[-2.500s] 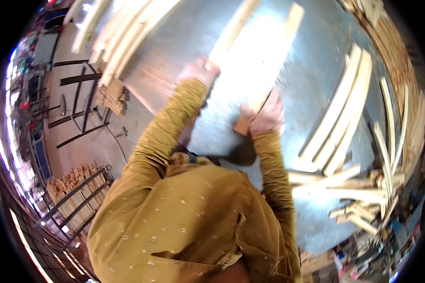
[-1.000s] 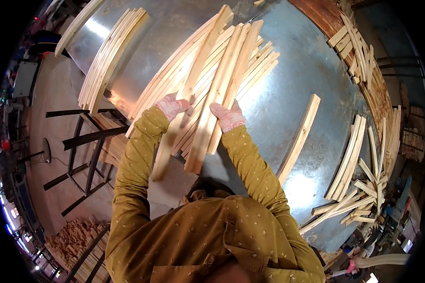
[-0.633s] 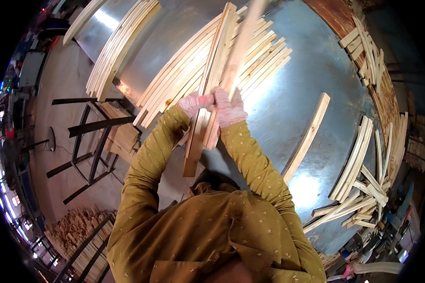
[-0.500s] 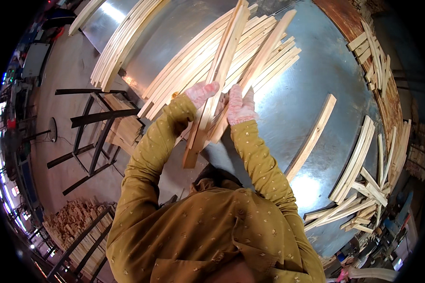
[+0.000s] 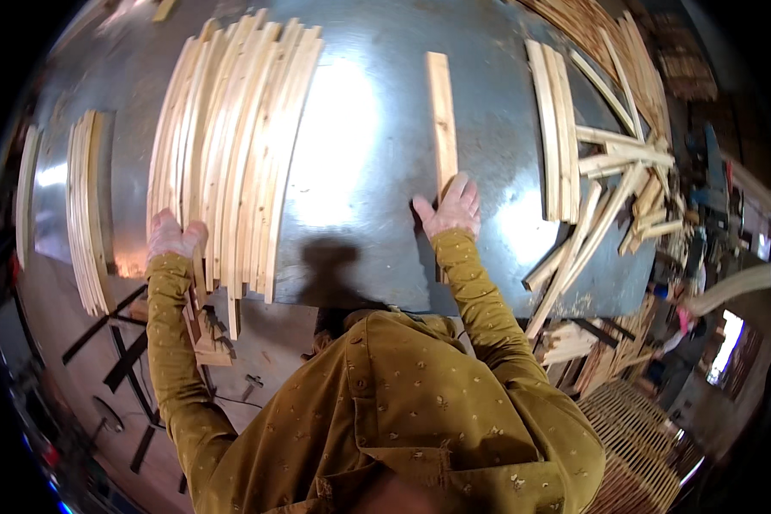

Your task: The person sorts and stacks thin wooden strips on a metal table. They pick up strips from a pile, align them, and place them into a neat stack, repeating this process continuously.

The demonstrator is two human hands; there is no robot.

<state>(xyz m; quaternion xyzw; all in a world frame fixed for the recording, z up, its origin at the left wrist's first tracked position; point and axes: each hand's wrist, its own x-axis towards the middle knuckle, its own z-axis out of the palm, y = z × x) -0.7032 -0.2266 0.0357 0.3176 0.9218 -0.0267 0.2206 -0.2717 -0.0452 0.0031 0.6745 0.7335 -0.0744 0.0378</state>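
A row of long pale wooden strips (image 5: 236,163) lies side by side on the metal table. My left hand (image 5: 176,237), in a pale pinkish glove, is at the near end of the row's left side, thumb and fingers closed around some of the strips. Well to the right, a single wooden strip (image 5: 441,111) lies apart from the row. Over its lower half rests my right hand (image 5: 451,208), also gloved, with the thumb to the strip's left and the fingers stretched out and spread. Several strips by my left hand stick out past the table's near edge.
Shiny sheet metal covers the table (image 5: 368,274). Narrower bundles of strips (image 5: 86,206) lie at far left. On the right are a small group of strips (image 5: 551,128) and a jumbled heap of offcuts (image 5: 647,197). A dark metal frame (image 5: 124,364) stands below left.
The view has swung to the right. My hands, which held wooden strips close together, have moved wide apart: the left to the row of strips, the right onto the lone strip.
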